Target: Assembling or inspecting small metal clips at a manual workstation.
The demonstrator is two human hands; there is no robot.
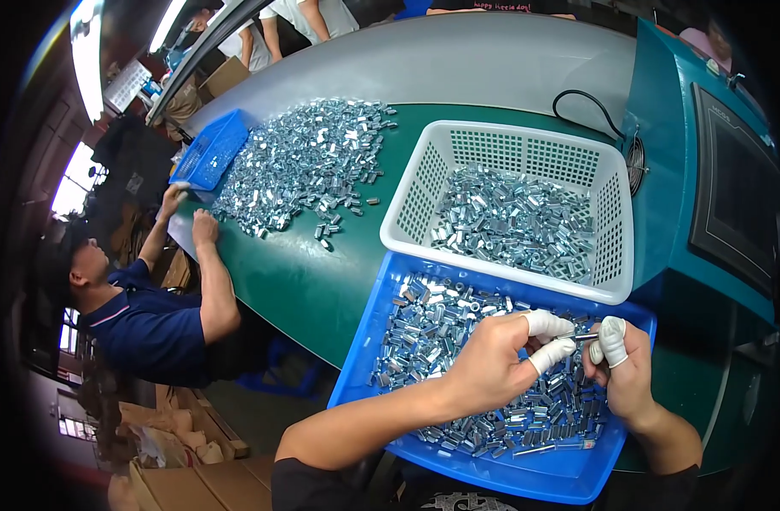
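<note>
White finger cots cover several fingertips on both my hands. My left hand (492,362) is closed in a pinch at one end of a short, shiny metal rod (585,336). At its other end, the fingers of my right hand (626,366) are closed on it. Whether a small part sits between my left fingertips is hidden. Both hands are over a blue tray (356,375) filled with loose silvery hexagonal metal pieces (432,328). A thin, pen-like rod (553,448) lies on the pieces near the tray's front.
A white perforated basket (513,274) of similar pieces stands behind the tray. A teal machine with a dark screen (735,187) is at right. On the green table (296,281) lies a large pile (305,157), where a co-worker (151,315) has hands near another blue tray (209,153).
</note>
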